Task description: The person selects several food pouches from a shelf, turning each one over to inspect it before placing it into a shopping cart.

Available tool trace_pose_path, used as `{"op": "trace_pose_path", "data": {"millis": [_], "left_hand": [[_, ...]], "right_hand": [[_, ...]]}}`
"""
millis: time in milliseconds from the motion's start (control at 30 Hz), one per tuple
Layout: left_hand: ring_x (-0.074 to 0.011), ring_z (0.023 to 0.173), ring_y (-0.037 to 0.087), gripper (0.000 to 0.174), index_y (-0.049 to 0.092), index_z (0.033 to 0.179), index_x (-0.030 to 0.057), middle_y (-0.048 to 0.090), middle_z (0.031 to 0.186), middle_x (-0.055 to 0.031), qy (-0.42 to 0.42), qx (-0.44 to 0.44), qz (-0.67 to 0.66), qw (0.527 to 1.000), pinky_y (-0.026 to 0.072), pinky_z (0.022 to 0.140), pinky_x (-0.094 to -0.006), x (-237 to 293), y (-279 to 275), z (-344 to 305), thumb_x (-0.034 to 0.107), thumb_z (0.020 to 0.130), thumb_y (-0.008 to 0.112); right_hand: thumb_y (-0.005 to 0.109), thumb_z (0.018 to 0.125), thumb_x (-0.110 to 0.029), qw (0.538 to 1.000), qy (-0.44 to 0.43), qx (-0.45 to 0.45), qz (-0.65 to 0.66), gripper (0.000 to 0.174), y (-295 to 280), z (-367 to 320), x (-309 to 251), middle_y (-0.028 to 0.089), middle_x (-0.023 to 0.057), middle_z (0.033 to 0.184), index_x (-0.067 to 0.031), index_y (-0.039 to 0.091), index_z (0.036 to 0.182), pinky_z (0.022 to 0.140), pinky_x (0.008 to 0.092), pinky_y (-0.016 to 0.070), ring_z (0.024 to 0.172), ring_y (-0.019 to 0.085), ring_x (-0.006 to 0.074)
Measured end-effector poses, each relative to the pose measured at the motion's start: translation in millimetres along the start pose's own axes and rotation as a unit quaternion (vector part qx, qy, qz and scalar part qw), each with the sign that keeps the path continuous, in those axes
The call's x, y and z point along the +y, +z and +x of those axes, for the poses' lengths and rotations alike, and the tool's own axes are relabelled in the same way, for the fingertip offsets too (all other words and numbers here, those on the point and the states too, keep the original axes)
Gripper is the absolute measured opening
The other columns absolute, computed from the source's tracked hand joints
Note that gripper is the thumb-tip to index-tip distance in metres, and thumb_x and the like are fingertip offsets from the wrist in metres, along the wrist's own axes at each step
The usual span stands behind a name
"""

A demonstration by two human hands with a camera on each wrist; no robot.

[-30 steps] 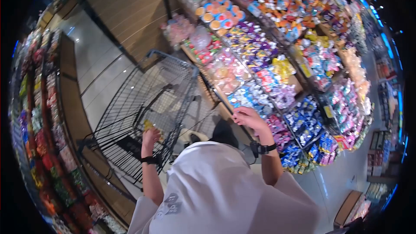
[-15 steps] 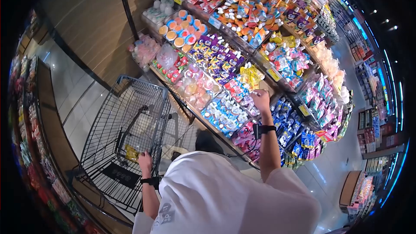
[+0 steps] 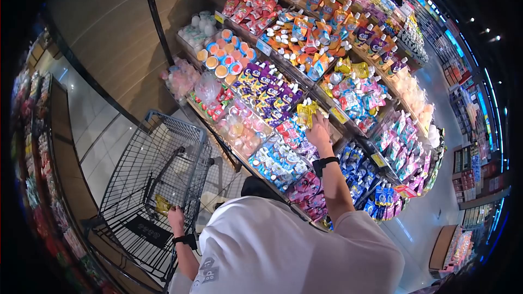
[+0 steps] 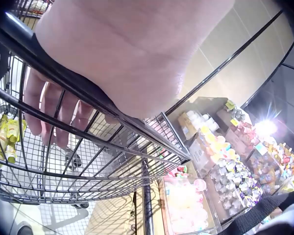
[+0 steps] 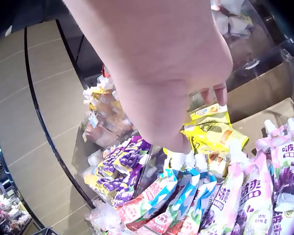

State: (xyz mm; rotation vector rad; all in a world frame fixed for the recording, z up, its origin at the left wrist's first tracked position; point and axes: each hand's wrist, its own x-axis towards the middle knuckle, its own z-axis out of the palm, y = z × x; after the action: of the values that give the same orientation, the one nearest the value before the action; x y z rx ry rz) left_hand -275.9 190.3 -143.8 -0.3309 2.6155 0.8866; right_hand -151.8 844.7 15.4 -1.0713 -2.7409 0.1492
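Note:
My right hand (image 3: 320,133) reaches into the display bin, its fingers spread down onto the yellow pouches (image 3: 306,111). In the right wrist view the fingers (image 5: 220,93) hang right over a yellow pouch (image 5: 215,134), while the palm hides the rest of the grasp area. Spouted pouches with pink, purple and blue prints (image 5: 183,196) stand just below that hand. At the shopping cart (image 3: 128,174), my left hand (image 3: 176,220) lies over the top rail, fingers (image 4: 66,110) curled down inside the wire basket. Yellow packs (image 4: 10,134) lie in the cart near those fingers.
A tiered candy display (image 3: 261,92) fills the right, its bins parted by clear dividers. Jelly cups (image 3: 226,54) and purple pouches (image 3: 267,90) sit farther left. Another stocked shelf (image 3: 41,174) runs along the left side. A brown wall panel (image 3: 103,38) stands behind the cart.
My right hand has moved from the display's front edge, over the bins, and onto the yellow pouches. The left hand stays at the cart rail, while the head view has shifted.

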Motion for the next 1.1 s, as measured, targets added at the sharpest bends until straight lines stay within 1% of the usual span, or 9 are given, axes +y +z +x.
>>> {"op": "trace_pose_path", "data": {"millis": [233,333,500,767,800,833,900,933,1100], "left_hand": [[-0.0413,0.089,0.068,0.035,0.069,0.099,-0.0037,0.070,0.088,-0.0251,-0.040,0.014,-0.019,0.999,0.0513,0.079,-0.0475,-12,14,18,0.028,0.094,0.055],[-0.0408,0.087,0.068,0.031,0.069,0.099,-0.0040,0.070,0.088,-0.0254,0.004,0.025,-0.012,1.000,0.0518,0.078,-0.0466,-11,13,17,0.024,0.093,0.057],[-0.0400,0.087,0.069,0.028,0.068,0.097,-0.0045,0.070,0.087,-0.0249,0.018,0.031,-0.022,0.999,0.0522,0.078,-0.0452,-12,12,16,0.021,0.091,0.057],[-0.0360,0.090,0.064,0.022,0.067,0.103,-0.0011,0.065,0.095,-0.0209,0.081,0.052,-0.056,0.994,0.0503,0.082,-0.0431,10,8,22,0.011,0.086,0.062],[-0.0357,0.092,0.062,0.023,0.067,0.105,-0.0001,0.062,0.101,-0.0204,0.107,0.076,-0.036,0.991,0.0491,0.085,-0.0424,16,7,23,0.009,0.085,0.063],[-0.0357,0.092,0.062,0.023,0.067,0.105,-0.0001,0.062,0.101,-0.0204,0.109,0.073,-0.036,0.991,0.0491,0.085,-0.0424,22,7,23,0.009,0.085,0.063],[-0.0358,0.100,0.057,0.026,0.064,0.109,0.0007,0.054,0.111,-0.0216,0.134,0.077,-0.013,0.988,0.0466,0.090,-0.0415,76,-17,-4,0.006,0.083,0.063],[-0.0324,0.103,0.056,0.026,0.064,0.109,0.0011,0.054,0.112,-0.0193,0.223,0.127,0.028,0.966,0.0491,0.085,-0.0393,62,-5,13,0.004,0.083,0.064],[-0.0305,0.103,0.055,0.029,0.063,0.112,0.0030,0.049,0.122,-0.0184,0.264,0.048,-0.114,0.957,0.0500,0.085,-0.0370,156,-43,-22,0.004,0.083,0.065]], "right_hand": [[0.068,0.072,-0.014,0.999,0.037,-0.036,-0.009,0.078,0,9,-8,0.035,0.0089,0.156,0.0010,0.044,0.144,0.109,0.0453,0.0401,0.130,0.043,0.0401],[0.068,0.073,-0.015,0.998,0.041,-0.037,0.003,0.080,0,10,-7,0.036,0.0105,0.155,0.0016,0.041,0.146,0.110,0.0450,0.0395,0.131,0.045,0.0389],[0.073,0.075,-0.020,0.984,0.019,0.063,0.165,0.085,8,7,8,0.037,0.0161,0.155,0.0017,0.036,0.148,0.111,0.0423,0.0405,0.137,0.044,0.0349],[0.077,0.072,-0.018,0.978,-0.022,0.089,0.189,0.082,-37,-31,2,0.039,0.0248,0.148,0.0114,0.042,0.140,0.112,0.0406,0.0388,0.136,0.043,0.0392],[0.079,0.070,-0.017,0.976,-0.072,0.123,0.163,0.084,-38,-38,1,0.040,0.0235,0.148,0.0104,0.042,0.141,0.102,0.0387,0.0478,0.129,0.050,0.0370],[0.079,0.070,-0.017,0.977,-0.070,0.124,0.161,0.084,-41,-46,0,0.040,0.0235,0.148,0.0104,0.042,0.141,0.102,0.0387,0.0478,0.129,0.050,0.0370],[0.080,0.069,-0.014,0.960,-0.017,0.018,0.278,0.086,-67,-67,-21,0.040,0.0219,0.149,0.0084,0.042,0.142,0.085,0.0353,0.0550,0.112,0.060,0.0328],[0.080,0.068,-0.009,0.956,-0.070,0.059,0.279,0.086,-52,-73,-14,0.040,0.0195,0.150,0.0066,0.042,0.144,0.071,0.0301,0.0552,0.093,0.065,0.0258],[0.076,0.070,0.001,0.896,-0.010,-0.065,0.439,0.081,-94,-121,-65,0.038,0.0163,0.153,0.0045,0.043,0.144,0.072,0.0261,0.0541,0.104,0.065,0.0197]]}}
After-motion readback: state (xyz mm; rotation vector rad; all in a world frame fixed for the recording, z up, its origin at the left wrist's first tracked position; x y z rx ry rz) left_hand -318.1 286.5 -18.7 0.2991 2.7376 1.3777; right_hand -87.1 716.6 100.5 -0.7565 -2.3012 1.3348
